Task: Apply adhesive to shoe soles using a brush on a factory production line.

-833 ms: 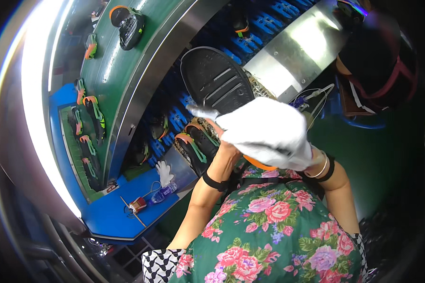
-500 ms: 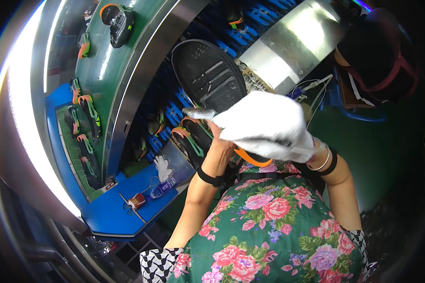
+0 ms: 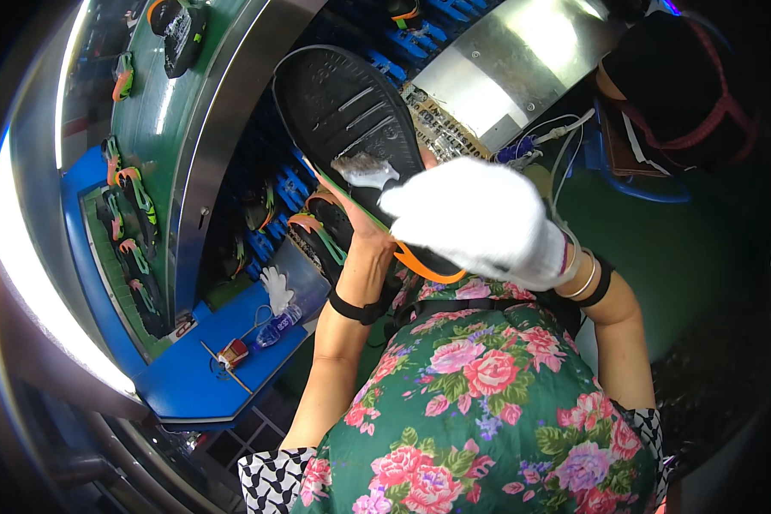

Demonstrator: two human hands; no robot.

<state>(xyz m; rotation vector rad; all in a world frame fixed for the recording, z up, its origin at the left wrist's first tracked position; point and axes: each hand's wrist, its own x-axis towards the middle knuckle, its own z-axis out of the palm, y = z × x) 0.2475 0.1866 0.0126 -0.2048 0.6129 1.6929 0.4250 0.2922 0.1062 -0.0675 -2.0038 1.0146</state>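
A big black sandal (image 3: 343, 111) is held sole up in front of me, with an orange edge (image 3: 428, 267) at its near end. My bare left hand (image 3: 361, 218) grips it from beneath, the thumb side along its left edge and fingertips showing at the right edge. My right hand (image 3: 475, 223), in a white glove, is closed on a small flat brush (image 3: 368, 169) with a pale handle end and brownish bristles. The bristles lie over the middle of the sole, seemingly touching it. The glove hides most of the brush handle and the sandal's near part.
A green conveyor (image 3: 218, 60) with a metal rim carries several sandals at left. A blue ledge (image 3: 180, 377) holds a white glove (image 3: 276, 289), a bottle (image 3: 278, 325) and a small red-brown container (image 3: 231, 353). Blue racks and a metal cover (image 3: 522, 64) stand beyond; another person (image 3: 668, 94) is at right.
The sandal has come further into view, up and left. My gloved right hand has moved slightly down, and the brush now lies over the sole's middle rather than beside its edge.
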